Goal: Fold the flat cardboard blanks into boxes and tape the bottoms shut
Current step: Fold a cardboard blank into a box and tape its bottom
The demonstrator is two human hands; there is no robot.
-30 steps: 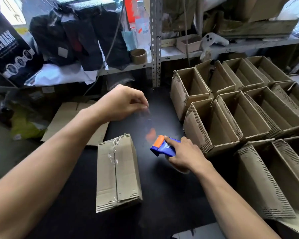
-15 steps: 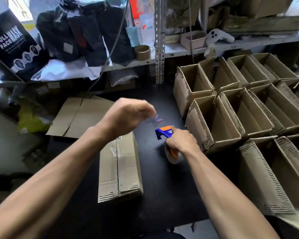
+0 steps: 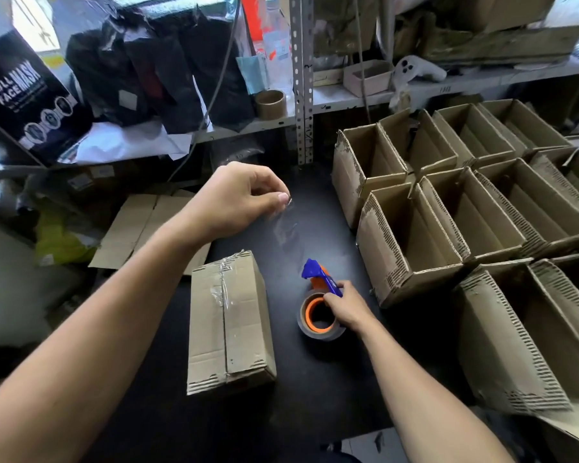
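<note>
Head view. The folded box (image 3: 229,320) is lying bottom-up on the black table (image 3: 168,426), its centre seam already carrying clear tape. Just right of the box, the right hand (image 3: 346,304) is gripping the blue-and-orange tape dispenser (image 3: 318,309), steadying its roll against the table so that the tape can be drawn off. Beyond the box, the left hand (image 3: 238,198) is pinching the free end of a clear tape strip (image 3: 286,225) between thumb and fingertips, raised to hold it taut; the strip is nearly invisible, so its full run is uncertain. Further right of the box, finished open boxes (image 3: 411,235) are standing in rows; behind it, a flat blank (image 3: 141,225) is waiting.
</note>
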